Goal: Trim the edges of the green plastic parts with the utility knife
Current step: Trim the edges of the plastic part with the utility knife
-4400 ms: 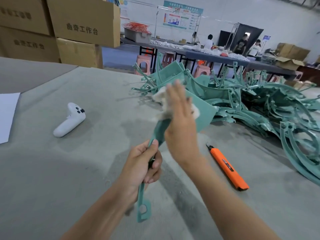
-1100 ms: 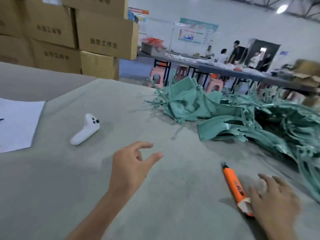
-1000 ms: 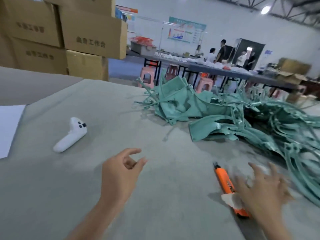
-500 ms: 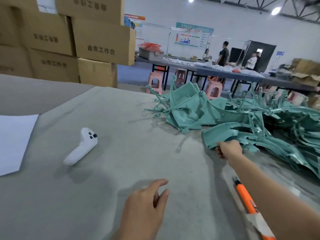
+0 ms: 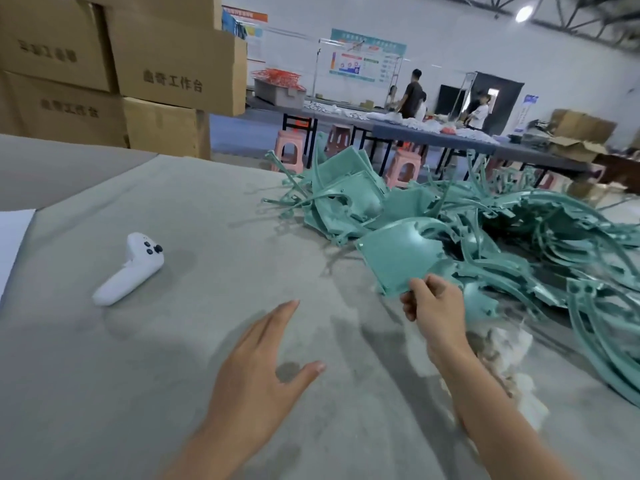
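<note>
The right hand [image 5: 433,308] pinches the near corner of a green panel [image 5: 398,258], its grip closed on the edge. The panel leans against the heap of green parts [image 5: 540,237], which is too tangled to count. The left hand [image 5: 263,372] hangs open, fingers straight, over the table [image 5: 138,375], well apart from the one controller [image 5: 128,268]. A white wad [image 5: 512,344] lies beside the right forearm. One paper sheet [image 5: 10,244] lies at the left edge, and boxes [image 5: 173,64] are stacked behind.

Grey table [image 5: 194,358]: white controller [image 5: 130,268], green parts pile [image 5: 502,244], paper [image 5: 12,237].
</note>
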